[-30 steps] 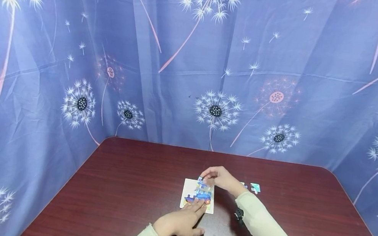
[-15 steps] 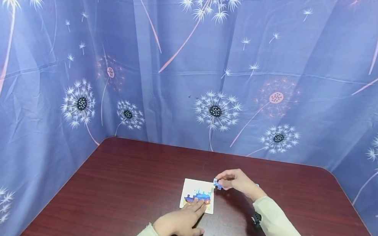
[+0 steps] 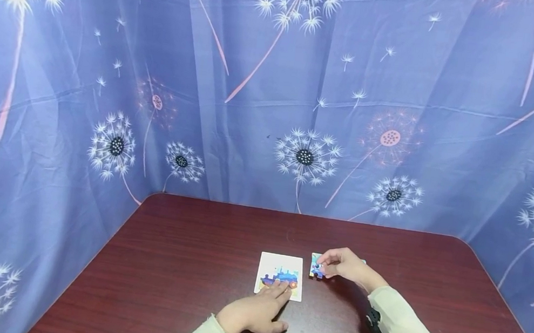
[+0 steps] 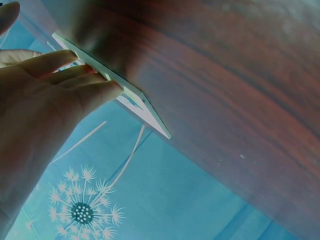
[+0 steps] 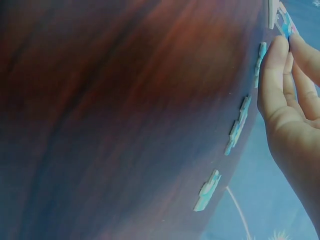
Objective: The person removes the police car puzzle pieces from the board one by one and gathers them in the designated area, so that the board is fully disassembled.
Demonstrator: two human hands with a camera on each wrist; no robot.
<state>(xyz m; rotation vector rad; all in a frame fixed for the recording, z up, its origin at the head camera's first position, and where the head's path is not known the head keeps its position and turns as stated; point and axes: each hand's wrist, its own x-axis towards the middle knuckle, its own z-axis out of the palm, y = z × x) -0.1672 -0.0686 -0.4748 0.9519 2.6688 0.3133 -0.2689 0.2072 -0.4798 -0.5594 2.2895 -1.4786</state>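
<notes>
A white puzzle board (image 3: 281,260) lies on the table, its lower part filled with pieces showing a blue and red picture (image 3: 287,276). My left hand (image 3: 258,312) rests on the board's near edge with its fingers spread out straight. To the right of the board, my right hand (image 3: 348,266) pinches a blue puzzle piece (image 3: 315,266) between thumb and fingertips. The right wrist view shows the right hand (image 5: 295,95) with the pinched piece (image 5: 286,22) beside the board's edge. In the left wrist view the left hand's (image 4: 50,95) fingertips touch the board (image 4: 155,117).
Loose puzzle pieces lie in a row on the table in the right wrist view: one near the hand (image 5: 259,65), another in the middle (image 5: 238,125) and one lower down (image 5: 207,191). Behind the dark red table (image 3: 190,245) hangs a blue curtain (image 3: 251,132) with dandelion prints.
My right hand has moved right, off the board, carrying the blue piece, which has turned in its fingers. The upper part of the board is uncovered. My left hand has stayed still.
</notes>
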